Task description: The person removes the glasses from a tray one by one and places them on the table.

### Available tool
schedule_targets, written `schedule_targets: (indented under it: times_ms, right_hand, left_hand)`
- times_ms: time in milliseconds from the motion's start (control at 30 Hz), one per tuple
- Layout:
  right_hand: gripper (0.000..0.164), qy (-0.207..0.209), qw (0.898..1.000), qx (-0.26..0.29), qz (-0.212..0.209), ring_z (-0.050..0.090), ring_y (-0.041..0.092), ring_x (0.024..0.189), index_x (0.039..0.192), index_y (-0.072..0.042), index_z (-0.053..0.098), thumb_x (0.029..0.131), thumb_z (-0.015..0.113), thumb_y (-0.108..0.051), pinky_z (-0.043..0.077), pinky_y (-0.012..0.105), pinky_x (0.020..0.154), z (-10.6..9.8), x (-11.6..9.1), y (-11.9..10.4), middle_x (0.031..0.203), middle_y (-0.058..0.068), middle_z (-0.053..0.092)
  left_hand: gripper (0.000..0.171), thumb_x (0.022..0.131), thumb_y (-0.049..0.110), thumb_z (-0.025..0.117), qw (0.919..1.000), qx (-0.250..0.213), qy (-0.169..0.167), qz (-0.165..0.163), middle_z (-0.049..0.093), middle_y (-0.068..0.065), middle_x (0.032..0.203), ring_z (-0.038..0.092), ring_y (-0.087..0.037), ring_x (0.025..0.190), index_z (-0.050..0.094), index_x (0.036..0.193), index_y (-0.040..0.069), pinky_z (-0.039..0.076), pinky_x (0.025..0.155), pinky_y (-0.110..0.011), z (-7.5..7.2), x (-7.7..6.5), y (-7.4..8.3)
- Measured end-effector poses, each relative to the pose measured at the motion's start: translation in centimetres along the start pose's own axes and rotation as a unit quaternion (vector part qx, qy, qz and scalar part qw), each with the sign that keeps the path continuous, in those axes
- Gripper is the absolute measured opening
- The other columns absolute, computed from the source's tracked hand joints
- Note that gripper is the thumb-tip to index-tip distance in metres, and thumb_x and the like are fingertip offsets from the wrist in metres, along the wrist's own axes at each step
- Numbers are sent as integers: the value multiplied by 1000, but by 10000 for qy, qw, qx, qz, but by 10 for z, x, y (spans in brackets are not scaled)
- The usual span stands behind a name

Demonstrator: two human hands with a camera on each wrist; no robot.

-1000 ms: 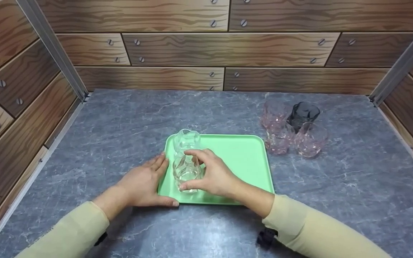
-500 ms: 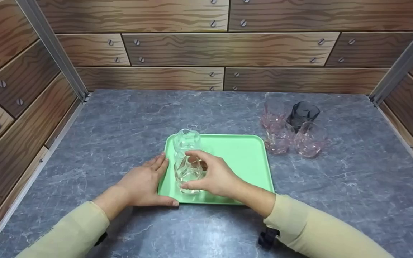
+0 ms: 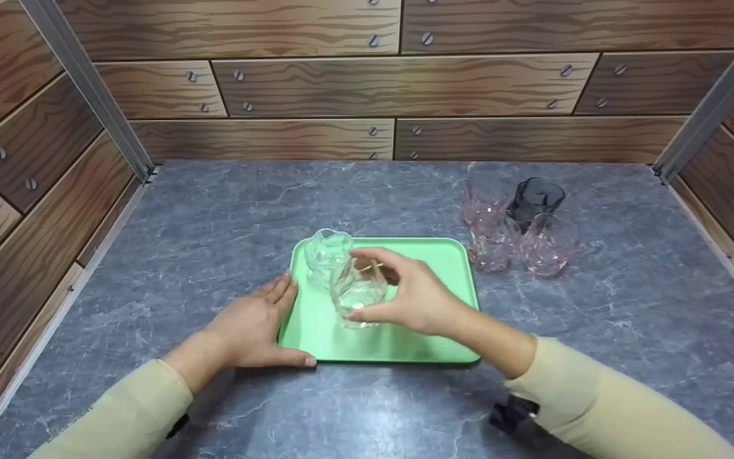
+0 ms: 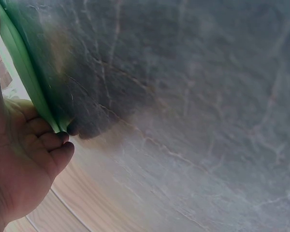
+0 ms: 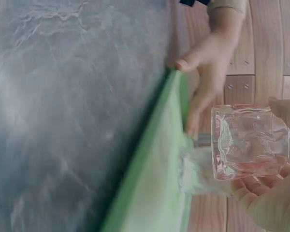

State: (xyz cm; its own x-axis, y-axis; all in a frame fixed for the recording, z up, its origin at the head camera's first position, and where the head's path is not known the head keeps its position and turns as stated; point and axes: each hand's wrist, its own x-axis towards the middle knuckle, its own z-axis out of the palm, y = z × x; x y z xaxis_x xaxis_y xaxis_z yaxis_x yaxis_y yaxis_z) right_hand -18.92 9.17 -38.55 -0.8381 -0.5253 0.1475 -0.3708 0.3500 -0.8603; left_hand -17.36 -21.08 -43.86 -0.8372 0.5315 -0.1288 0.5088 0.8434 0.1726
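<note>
My right hand (image 3: 415, 293) grips a clear faceted glass (image 3: 359, 294) between thumb and fingers, over the left-middle of the green tray (image 3: 431, 347). In the right wrist view that glass (image 5: 251, 140) is held clear of the tray surface, which lies edge-on beside it. Another clear glass (image 3: 329, 248) stands in the tray's far left corner. My left hand (image 3: 249, 331) rests against the tray's near left corner, fingers along the left rim and thumb at the front rim. In the left wrist view, the left hand (image 4: 26, 159) touches the tray's rim (image 4: 26, 67).
Right of the tray stand three pinkish glasses, the nearest a pink glass (image 3: 546, 247), grouped with a dark grey glass (image 3: 536, 201). The grey marbled tabletop (image 3: 227, 210) is bordered by wood-patterned walls (image 3: 316, 86) at the back and sides.
My right hand has lifted the clear glass and carried it rightward and slightly away from me. The left hand stays at the tray corner.
</note>
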Motion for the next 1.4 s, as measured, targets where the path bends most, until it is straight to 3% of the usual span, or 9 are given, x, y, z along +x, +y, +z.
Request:
schedule_targets:
  times_ms: [233, 400, 733, 967, 1133, 1400]
  right_hand:
    - [91, 120, 9992, 332, 179, 67, 29, 117, 153, -17, 57, 73, 99, -24, 60, 48, 96, -41, -16, -2, 135, 8, 67]
    - [91, 247, 9987, 245, 381, 68, 32, 114, 153, -19, 57, 72, 100, -23, 64, 43, 85, -72, -28, 3, 132, 10, 68]
    - [89, 441, 9981, -143, 403, 68, 30, 115, 151, -18, 58, 73, 100, -19, 61, 36, 92, -121, -55, 13, 131, 9, 70]
    - [87, 532, 9977, -334, 265, 68, 28, 118, 152, -17, 58, 74, 99, -14, 57, 29, 99, -141, -70, 24, 132, 5, 70]
    - [87, 587, 9969, -445, 291, 68, 28, 117, 152, -15, 58, 75, 98, -12, 56, 23, 96, -150, -78, 32, 132, 8, 70]
    - [87, 536, 9959, -607, 396, 67, 28, 115, 153, -15, 56, 76, 97, -12, 57, 25, 90, -159, -91, 51, 134, 7, 69]
  left_hand:
    - [136, 80, 93, 59, 10000, 77, 58, 24, 19, -33, 169, 28, -46, 155, 27, 163, -10, 36, 121, -57, 0, 0, -1]
    - [136, 80, 93, 58, 9999, 89, 46, 39, 19, -34, 168, 29, -47, 155, 27, 162, -11, 37, 120, -57, 1, 0, -1]
    - [137, 80, 94, 57, 10000, 77, -48, 0, 19, -33, 169, 28, -47, 155, 26, 163, -10, 38, 120, -58, 0, 0, -1]
    - [137, 79, 94, 57, 10000, 51, -39, -41, 18, -32, 169, 28, -47, 155, 26, 163, -9, 39, 119, -59, 0, 0, -1]
    - [136, 80, 94, 58, 10000, 24, -29, -44, 19, -32, 170, 29, -47, 155, 25, 164, -9, 38, 119, -58, 0, -1, -1]
    - [136, 80, 94, 57, 10000, 39, -68, -58, 19, -32, 169, 29, -46, 155, 25, 164, -9, 37, 121, -56, 0, 0, -1]
